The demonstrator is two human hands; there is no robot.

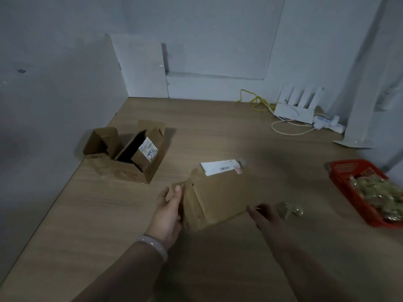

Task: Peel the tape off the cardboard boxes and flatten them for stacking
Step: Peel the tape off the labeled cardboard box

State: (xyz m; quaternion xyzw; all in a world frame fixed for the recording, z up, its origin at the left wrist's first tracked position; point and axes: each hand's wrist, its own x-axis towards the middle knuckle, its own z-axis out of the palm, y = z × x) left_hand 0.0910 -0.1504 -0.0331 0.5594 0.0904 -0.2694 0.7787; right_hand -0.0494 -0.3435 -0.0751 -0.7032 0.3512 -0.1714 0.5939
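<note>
Holding the brown box (220,195) by its left end, the left hand (168,216) is curling its fingers round the edge, with the thumb on top. The box is lying nearly flat in the middle of the table (109,214), with a white label (220,167) at its far end. The right hand (267,216) is touching the near right corner, but it is dark and blurry, so I cannot tell if it is gripping. A ball of tape (291,209) is sitting just beside that hand. More open boxes (126,153) are sitting far to the left, and a red basket (344,188) is standing on the right.
</note>
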